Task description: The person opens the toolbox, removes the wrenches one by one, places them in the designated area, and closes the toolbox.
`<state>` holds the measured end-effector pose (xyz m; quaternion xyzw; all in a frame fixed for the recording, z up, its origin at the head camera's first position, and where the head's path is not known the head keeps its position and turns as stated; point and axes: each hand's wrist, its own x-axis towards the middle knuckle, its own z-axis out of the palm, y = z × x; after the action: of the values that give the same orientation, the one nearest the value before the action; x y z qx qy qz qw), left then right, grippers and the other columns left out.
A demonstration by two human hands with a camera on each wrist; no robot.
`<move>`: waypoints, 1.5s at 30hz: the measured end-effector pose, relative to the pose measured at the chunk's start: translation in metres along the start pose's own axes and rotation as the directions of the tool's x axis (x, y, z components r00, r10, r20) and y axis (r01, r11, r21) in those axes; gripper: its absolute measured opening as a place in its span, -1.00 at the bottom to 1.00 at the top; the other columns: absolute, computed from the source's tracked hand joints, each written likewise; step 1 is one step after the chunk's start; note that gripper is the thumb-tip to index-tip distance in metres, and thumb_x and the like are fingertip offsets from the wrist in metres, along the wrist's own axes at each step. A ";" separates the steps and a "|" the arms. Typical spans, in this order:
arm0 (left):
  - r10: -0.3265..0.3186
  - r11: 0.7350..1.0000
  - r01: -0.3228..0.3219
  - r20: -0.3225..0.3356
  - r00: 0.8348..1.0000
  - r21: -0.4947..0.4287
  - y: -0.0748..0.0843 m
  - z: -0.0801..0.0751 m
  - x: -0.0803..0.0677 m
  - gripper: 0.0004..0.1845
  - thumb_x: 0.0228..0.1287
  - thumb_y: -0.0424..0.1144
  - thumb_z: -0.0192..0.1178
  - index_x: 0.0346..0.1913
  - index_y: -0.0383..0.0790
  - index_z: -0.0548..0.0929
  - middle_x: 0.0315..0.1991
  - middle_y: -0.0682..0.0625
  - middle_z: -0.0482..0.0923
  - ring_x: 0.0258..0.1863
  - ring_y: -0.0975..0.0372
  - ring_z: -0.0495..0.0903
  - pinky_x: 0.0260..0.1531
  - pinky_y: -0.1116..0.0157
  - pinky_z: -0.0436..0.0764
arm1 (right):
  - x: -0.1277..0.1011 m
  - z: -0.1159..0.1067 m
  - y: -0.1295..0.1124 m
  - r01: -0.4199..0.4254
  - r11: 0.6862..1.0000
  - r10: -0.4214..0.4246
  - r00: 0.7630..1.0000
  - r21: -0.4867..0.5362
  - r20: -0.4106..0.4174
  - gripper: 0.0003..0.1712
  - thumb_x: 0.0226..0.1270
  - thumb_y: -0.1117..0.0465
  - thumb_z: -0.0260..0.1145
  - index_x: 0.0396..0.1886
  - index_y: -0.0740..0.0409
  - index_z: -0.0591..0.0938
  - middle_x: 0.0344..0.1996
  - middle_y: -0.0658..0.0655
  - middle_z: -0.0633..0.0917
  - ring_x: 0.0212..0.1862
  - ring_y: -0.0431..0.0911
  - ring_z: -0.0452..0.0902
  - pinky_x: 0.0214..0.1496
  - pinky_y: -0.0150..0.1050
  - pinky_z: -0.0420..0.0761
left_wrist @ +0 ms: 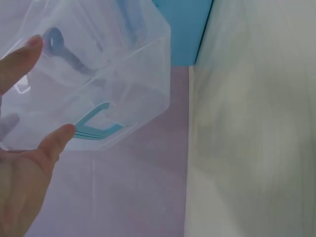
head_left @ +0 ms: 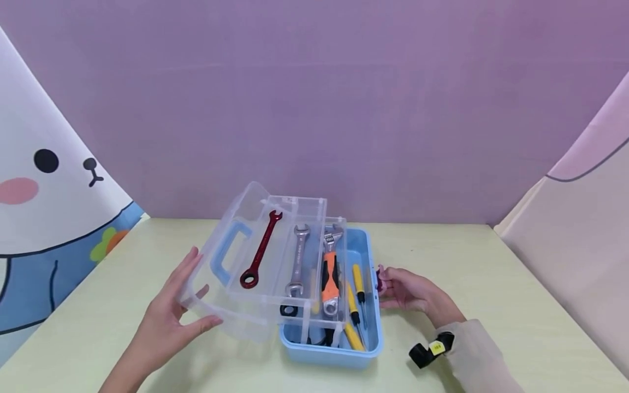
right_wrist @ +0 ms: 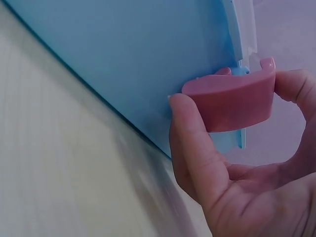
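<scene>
Box (head_left: pixel 331 357), blue, is set on the worktop (head_left: pixel 432 245), with its clear lid (head_left: pixel 236 314) tipped open to the left. At its front left corner the lid is held by the left hand (head_left: pixel 164 322). It is clamped between the thumb (head_left: pixel 203 326) and the fingers (head_left: pixel 185 266), and one fingertip can be seen through the lid. A blue handle (head_left: pixel 223 248) is fixed to the lid and is seen close to a fingertip in the left wrist view.

On the right side of the box, a pink latch (right_wrist: pixel 232 101) is pinched by the right hand (head_left: pixel 410 292). One end is pressed by the thumb and the other by a finger, so the fingers are clamped on it.

A grey wrench (head_left: pixel 298 262) and an orange wrench (head_left: pixel 330 275) are kept in the clear trays (head_left: pixel 313 207). A red wrench (head_left: pixel 261 251) is seen left of the grey one; whether it is laid in a tray or the lid cannot be told. Yellow tools (head_left: pixel 358 278) are laid low in the box, on its right side. Over a pale sleeve (head_left: pixel 474 355), a black gadget (head_left: pixel 429 349) is worn.
</scene>
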<state>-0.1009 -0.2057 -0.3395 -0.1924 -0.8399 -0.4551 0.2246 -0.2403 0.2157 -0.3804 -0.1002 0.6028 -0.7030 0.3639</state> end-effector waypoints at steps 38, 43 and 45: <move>-0.457 0.888 0.459 0.046 0.888 -0.040 -0.021 0.011 -0.020 0.07 -0.12 -0.34 0.51 0.45 -0.19 0.07 0.35 -0.31 0.21 0.08 0.04 0.57 -0.05 0.23 0.68 | -0.020 -0.017 -0.004 -0.014 1.000 0.013 0.998 0.024 0.064 -0.74 0.38 0.23 -0.08 -0.37 0.00 0.56 -0.40 -0.07 0.64 -0.21 -0.18 0.59 0.00 -0.25 0.71; -0.545 0.838 0.546 0.066 0.836 0.005 -0.019 0.012 -0.021 0.10 -0.11 -0.24 0.52 0.46 -0.22 0.04 0.38 -0.31 0.17 0.25 -0.24 0.35 0.10 0.07 0.48 | -0.024 -0.015 -0.005 -0.011 0.999 0.009 0.997 0.030 0.074 -0.75 0.38 0.22 -0.07 -0.35 0.02 0.55 -0.39 -0.06 0.64 -0.20 -0.18 0.59 0.00 -0.26 0.71; -0.560 0.828 0.560 0.069 0.826 0.012 -0.019 0.013 -0.022 0.10 -0.11 -0.24 0.53 0.46 -0.25 0.04 0.39 -0.33 0.16 0.30 -0.26 0.28 0.15 0.07 0.40 | -0.025 -0.014 -0.005 -0.014 0.999 0.012 0.998 0.031 0.069 -0.77 0.38 0.22 -0.07 -0.34 0.03 0.54 -0.39 -0.06 0.64 -0.20 -0.18 0.59 0.00 -0.26 0.71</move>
<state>-0.0951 -0.2072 -0.3704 0.0454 -0.8647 -0.4976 0.0513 -0.2327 0.2424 -0.3720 -0.1146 0.5794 -0.7061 0.3906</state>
